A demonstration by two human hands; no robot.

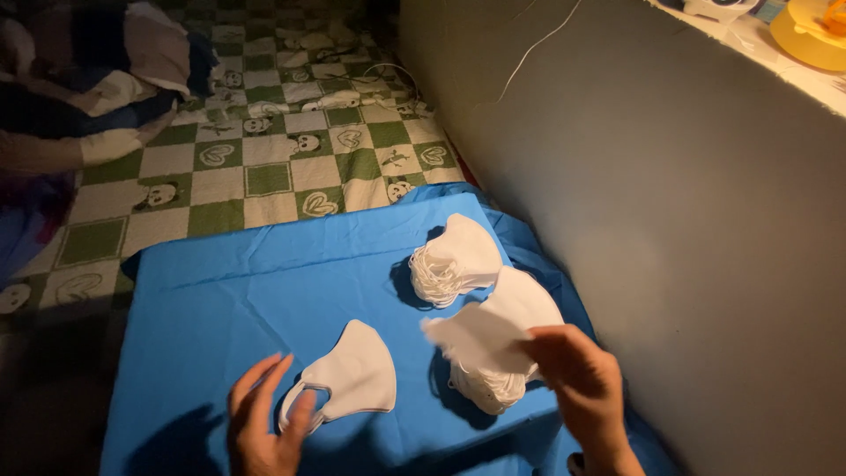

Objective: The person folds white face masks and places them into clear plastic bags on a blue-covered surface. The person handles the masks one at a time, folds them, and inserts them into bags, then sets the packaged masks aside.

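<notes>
blue cloth over checked green bedding, grey wall beside. my left hand, fingers spread, touches a flat white mask; my right hand pinches another mask above a stack.

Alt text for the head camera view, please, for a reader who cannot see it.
Two bare hands work over a blue cloth: the left hand touches a single white face mask, while the right hand lifts another mask off a stack. A second stack of masks lies behind, beside a grey wall, with a green checked blanket beyond.
</notes>
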